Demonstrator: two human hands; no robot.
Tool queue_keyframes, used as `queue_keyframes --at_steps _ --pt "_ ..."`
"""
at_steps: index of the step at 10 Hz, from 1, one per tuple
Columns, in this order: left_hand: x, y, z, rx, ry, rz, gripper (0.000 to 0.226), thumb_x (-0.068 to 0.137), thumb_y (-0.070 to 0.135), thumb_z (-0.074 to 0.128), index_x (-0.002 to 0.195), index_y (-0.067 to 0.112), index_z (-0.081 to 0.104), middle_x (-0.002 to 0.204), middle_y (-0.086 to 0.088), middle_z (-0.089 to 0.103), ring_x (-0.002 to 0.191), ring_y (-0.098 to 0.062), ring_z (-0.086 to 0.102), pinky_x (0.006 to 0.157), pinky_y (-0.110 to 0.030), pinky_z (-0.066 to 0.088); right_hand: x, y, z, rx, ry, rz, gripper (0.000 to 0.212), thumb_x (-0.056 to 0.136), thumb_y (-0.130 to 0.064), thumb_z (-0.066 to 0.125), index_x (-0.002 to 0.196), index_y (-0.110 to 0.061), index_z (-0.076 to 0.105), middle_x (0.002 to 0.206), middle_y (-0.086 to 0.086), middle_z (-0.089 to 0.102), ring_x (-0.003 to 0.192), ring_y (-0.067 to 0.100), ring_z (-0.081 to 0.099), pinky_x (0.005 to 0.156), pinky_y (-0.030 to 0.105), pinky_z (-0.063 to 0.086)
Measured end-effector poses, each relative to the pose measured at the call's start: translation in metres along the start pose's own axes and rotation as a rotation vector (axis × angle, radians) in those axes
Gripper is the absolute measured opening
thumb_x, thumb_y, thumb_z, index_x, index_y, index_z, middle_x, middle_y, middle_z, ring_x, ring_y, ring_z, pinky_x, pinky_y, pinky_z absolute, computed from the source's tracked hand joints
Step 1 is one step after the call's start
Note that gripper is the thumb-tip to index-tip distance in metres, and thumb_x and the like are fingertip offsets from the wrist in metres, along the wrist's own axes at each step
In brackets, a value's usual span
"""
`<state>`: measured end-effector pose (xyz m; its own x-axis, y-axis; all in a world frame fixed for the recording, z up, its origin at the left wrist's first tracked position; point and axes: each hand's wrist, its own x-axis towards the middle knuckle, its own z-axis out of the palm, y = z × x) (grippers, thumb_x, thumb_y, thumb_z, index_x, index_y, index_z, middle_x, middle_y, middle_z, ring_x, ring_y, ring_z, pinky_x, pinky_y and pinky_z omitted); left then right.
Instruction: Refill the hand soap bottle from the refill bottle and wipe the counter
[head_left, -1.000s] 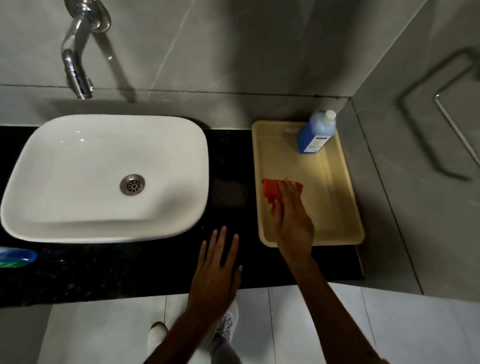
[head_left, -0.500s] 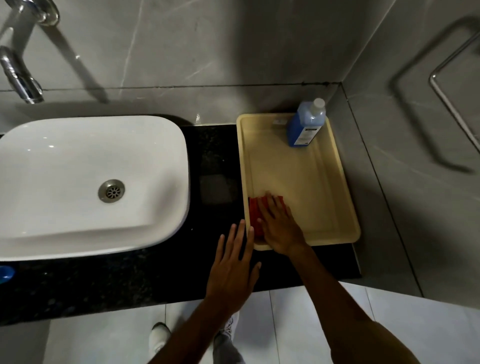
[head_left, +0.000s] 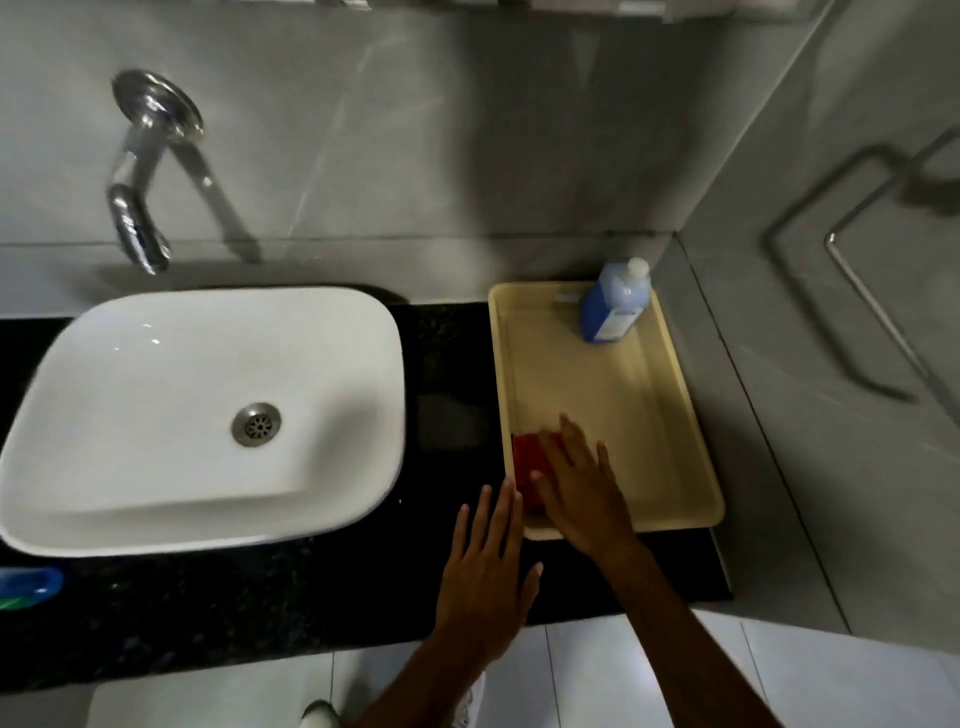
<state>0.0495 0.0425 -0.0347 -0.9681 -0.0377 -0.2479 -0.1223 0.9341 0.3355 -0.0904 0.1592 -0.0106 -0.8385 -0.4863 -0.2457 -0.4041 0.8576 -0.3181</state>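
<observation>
A red cloth (head_left: 525, 462) lies in the near left corner of the cream tray (head_left: 670, 415). My right hand (head_left: 582, 488) presses flat on the cloth, fingers spread, covering most of it. My left hand (head_left: 485, 571) rests palm down on the black counter (head_left: 260, 608) just left of the tray's near corner, holding nothing. A blue bottle with a white cap (head_left: 613, 304) stands in the tray's far right corner. Another blue object with a green part (head_left: 26, 586) peeks in at the left edge of the counter.
A white basin (head_left: 156, 415) with a metal drain (head_left: 256, 424) fills the left of the counter, under a chrome tap (head_left: 140, 171). Grey tiled walls close the back and right. A metal rail (head_left: 878, 322) hangs on the right wall. White floor lies below the counter's front edge.
My right hand has drawn the red cloth from the middle of the tray toward its near left corner. My left hand has shifted right, closer to the tray.
</observation>
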Motion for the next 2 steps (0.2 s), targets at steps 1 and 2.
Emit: queue_keyframes --at_steps 1,2 --pt "0.001 -0.003 -0.051 0.027 0.105 0.064 0.077 0.100 0.054 0.028 0.160 0.015 0.001 0.169 -0.007 -0.001 0.157 -0.030 0.000 0.125 -0.053 0.018 -0.028 -0.030 -0.069 0.268 0.251 0.080 0.048 0.104 -0.035 0.048 0.151 -0.029 0.041 0.164 -0.003 0.033 0.153 0.017 0.027 0.126 0.036 0.020" --pt "0.009 -0.013 -0.144 0.064 0.353 0.146 0.072 0.100 0.050 0.037 0.159 0.013 0.017 0.168 -0.009 0.013 0.156 -0.031 0.014 0.124 -0.053 0.021 -0.064 -0.066 -0.185 0.382 0.558 -0.069 0.038 0.101 -0.034 0.054 0.138 -0.042 0.053 0.142 -0.021 0.056 0.129 0.000 0.055 0.103 0.002 0.033"
